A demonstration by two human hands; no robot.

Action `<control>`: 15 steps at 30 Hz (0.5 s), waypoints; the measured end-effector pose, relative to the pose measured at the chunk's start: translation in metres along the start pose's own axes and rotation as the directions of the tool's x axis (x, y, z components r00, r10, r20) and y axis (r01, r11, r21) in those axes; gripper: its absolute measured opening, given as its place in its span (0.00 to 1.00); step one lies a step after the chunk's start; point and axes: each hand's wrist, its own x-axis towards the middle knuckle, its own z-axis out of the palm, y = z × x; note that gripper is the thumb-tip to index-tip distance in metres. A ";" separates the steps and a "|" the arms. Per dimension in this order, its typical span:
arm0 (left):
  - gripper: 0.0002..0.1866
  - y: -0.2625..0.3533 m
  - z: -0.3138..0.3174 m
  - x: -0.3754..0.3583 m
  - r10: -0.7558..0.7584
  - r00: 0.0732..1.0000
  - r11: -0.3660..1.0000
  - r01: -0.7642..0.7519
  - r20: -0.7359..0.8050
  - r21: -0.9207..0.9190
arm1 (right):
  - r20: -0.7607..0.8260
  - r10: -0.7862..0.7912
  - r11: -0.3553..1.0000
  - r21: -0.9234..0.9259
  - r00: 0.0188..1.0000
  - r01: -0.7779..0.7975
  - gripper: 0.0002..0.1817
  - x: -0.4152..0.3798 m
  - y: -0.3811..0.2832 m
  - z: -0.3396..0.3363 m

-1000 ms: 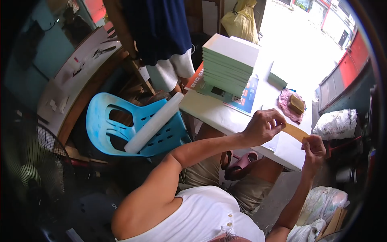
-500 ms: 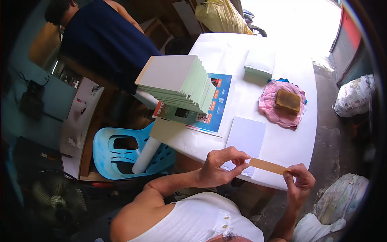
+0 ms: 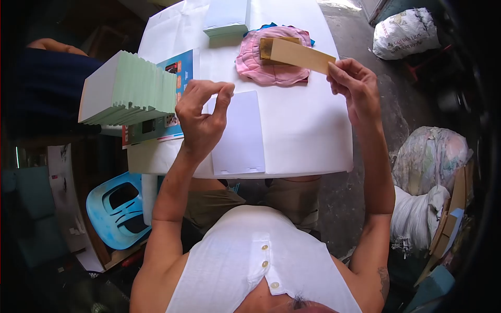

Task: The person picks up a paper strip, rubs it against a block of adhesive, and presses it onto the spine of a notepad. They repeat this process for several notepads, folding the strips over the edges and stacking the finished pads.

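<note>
My right hand point(image 3: 355, 86) pinches one end of a brown paper strip point(image 3: 302, 55). The strip's free end reaches left, in front of a brown block point(image 3: 266, 50) that sits on a folded pink cloth point(image 3: 250, 65). My left hand point(image 3: 202, 117) is raised beside the near pad, its thumb and index finger closed together with nothing visible between them. Below and right of that hand, a white pad of paper point(image 3: 237, 135) lies flat near the table's front edge.
A tall stack of pale green pads point(image 3: 130, 88) stands at the left on a printed blue sheet point(image 3: 182, 62). Another pad stack point(image 3: 226, 21) is at the back of the white table point(image 3: 308, 141). A blue plastic chair point(image 3: 117, 208) is at lower left; sacks point(image 3: 407, 34) lie right. Another person point(image 3: 52, 78) is at far left.
My left hand has come off the strip and moved left. My right hand has carried the strip forward, over the cloth and block in view. The camera view has turned and shifted.
</note>
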 end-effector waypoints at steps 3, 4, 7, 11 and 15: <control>0.18 -0.002 0.017 0.025 0.189 0.976 0.955 -0.209 0.111 0.213 | 0.028 -0.015 0.996 -0.083 0.999 0.017 0.10 0.038 0.010 0.010; 0.27 -0.004 0.025 0.032 0.223 0.963 0.926 -0.258 0.152 0.276 | 0.033 0.003 0.994 -0.113 0.999 0.001 0.10 0.049 0.013 0.013; 0.41 -0.011 0.054 0.048 0.244 0.941 0.891 -0.313 0.235 0.330 | 0.033 0.067 0.978 -0.200 0.997 -0.059 0.11 0.076 0.022 0.017; 0.53 -0.030 0.101 0.054 0.224 0.906 0.875 -0.349 0.360 0.335 | -0.010 0.133 0.960 -0.249 0.991 -0.132 0.10 0.079 0.029 0.014; 0.53 -0.033 0.119 0.052 0.212 0.909 0.877 -0.338 0.358 0.340 | -0.032 0.128 0.960 -0.247 0.991 -0.132 0.09 0.074 0.029 0.018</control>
